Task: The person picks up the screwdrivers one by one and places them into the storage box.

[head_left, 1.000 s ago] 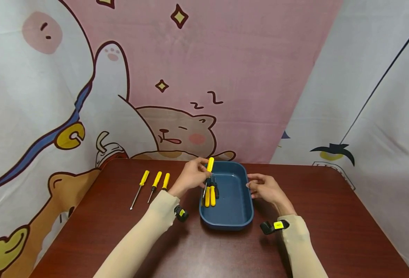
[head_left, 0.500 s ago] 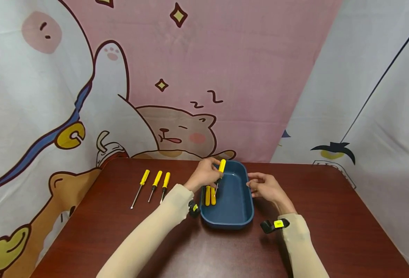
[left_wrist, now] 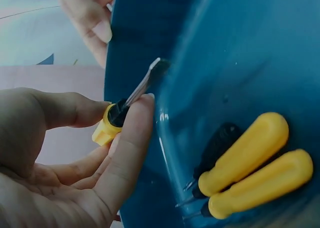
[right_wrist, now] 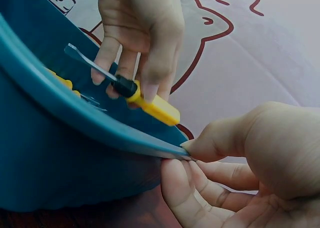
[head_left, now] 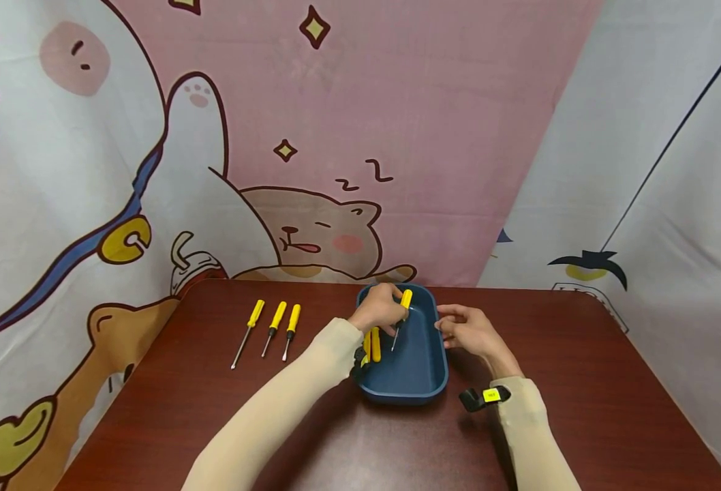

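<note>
In the head view, right of centre, room lies inside the tray's (head_left: 402, 397) lower right; the left hand (head_left: 381, 308) and yellow handles (head_left: 376, 345) obstruct its left side, the right hand (head_left: 472, 332) its right rim.

Indoor nook, cartoon cloth (head_left: 458, 136), brown tabletop (head_left: 593, 368)

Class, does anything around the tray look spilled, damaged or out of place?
Nothing stands out. Three screwdrivers lie side by side on the table; the blue tray sits upright, with no visible crack or spill. The left hand pinches another screwdriver; the right hand grips the tray.
</note>
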Available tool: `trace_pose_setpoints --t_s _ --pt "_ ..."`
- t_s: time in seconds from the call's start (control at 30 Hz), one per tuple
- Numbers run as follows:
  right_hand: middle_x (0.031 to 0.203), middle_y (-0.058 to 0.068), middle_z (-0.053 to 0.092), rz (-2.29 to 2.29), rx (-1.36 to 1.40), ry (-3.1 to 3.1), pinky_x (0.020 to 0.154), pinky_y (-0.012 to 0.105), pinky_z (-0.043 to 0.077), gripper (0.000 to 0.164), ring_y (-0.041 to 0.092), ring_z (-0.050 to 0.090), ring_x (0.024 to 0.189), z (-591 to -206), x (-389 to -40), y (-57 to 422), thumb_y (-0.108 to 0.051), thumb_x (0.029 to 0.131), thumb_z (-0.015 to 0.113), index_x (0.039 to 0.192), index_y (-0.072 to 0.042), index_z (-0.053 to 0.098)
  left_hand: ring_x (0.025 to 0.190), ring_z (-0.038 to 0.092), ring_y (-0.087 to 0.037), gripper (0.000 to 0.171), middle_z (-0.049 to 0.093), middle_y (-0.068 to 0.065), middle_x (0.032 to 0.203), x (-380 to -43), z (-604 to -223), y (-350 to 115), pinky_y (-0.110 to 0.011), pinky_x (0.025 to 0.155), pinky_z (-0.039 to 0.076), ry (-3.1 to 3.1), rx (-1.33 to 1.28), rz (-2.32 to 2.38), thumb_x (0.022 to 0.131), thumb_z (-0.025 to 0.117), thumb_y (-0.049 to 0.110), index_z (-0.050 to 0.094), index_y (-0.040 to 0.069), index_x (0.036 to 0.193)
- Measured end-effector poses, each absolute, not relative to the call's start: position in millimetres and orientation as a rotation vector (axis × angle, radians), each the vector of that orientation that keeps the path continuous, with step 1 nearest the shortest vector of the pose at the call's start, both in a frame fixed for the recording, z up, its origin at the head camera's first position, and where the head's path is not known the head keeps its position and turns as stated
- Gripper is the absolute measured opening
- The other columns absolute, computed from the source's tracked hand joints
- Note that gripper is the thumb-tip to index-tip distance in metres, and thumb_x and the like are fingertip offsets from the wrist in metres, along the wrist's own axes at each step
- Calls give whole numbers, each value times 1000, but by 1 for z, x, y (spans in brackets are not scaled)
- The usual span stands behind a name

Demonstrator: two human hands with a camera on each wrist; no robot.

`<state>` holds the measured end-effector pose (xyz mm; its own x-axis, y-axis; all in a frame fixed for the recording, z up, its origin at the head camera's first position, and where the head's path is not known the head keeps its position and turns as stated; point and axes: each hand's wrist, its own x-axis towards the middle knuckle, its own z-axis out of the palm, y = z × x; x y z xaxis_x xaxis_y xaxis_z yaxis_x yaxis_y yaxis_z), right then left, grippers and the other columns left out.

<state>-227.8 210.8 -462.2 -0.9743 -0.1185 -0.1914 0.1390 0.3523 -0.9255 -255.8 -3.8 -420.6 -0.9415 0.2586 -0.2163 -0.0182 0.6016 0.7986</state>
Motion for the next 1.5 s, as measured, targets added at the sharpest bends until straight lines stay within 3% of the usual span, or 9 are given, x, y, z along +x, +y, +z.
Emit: trace_pose_setpoints --t_s 0.1,0.2,0.33,0.5,0.63,0.77,1.0,1.23,1.5 --pt "117 26 68 -1671 13 2389 70 33 63 47 19 66 78 -462 -227 211 -9 100 60 144 3 51 57 71 -26 9 55 -7 72 -258 -423 4 -44 68 65 2521 188 1224 92 70 6 66 -1 97" --pt "118 26 67 -1672 12 2390 70 33 63 47 19 66 78 -462 -227 211 -9 100 60 144 3 51 52 68 -27 34 44 -4 56 -260 -425 11 -47 70 65 2510 158 1191 90 69 3 50 9 62" --pt "116 25 68 -1676 13 2391 70 34 63 47 18 66 77 -462 -227 211 -8 100 60 144 3 51 51 67 -28 47 40 -3 50 -261 -428 18 -48 72 65 2495 92 1156 88 67 0 40 13 51" --pt "117 25 68 -1670 7 2398 70 34 63 47 19 67 78 -463 -227 212 -9 100 60 144 3 51 56 71 -32 33 49 -8 57 -263 -431 26 -48 71 65 2477 61 1147 88 65 0 49 9 61" --pt "117 26 68 -1673 1 2390 70 33 63 46 19 68 78 -463 -228 212 -9 101 59 144 3 51 57 71 -34 8 56 -15 66 -265 -435 30 -50 74 65 2447 29 1165 90 66 1 59 -2 86" --pt "118 27 67 -1674 1 2385 70 33 63 46 19 68 79 -464 -229 212 -8 101 59 144 4 51 59 72 -34 18 62 -21 79 -267 -439 35 -47 70 65 2430 -5 1172 91 67 3 60 -6 105" --pt "118 27 67 -1673 -6 2387 69 32 63 46 18 68 78 -463 -229 212 -8 100 58 144 4 50 58 72 -33 19 63 -22 79 -270 -446 44 -40 59 64 2450 -58 1138 90 68 2 61 -6 105" --pt "115 24 69 -1650 -11 2399 71 34 63 47 19 67 79 -462 -228 212 -9 100 60 144 5 51 54 71 -32 14 63 -23 77 -273 -452 48 -41 59 64 2437 -43 1122 91 67 2 63 -8 100" --pt "117 26 68 -1647 -11 2398 71 33 64 47 18 68 79 -463 -229 212 -8 100 59 144 5 50 57 73 -33 27 63 -23 80 -272 -453 54 -40 57 64 2438 -70 1122 92 69 6 62 -11 113"
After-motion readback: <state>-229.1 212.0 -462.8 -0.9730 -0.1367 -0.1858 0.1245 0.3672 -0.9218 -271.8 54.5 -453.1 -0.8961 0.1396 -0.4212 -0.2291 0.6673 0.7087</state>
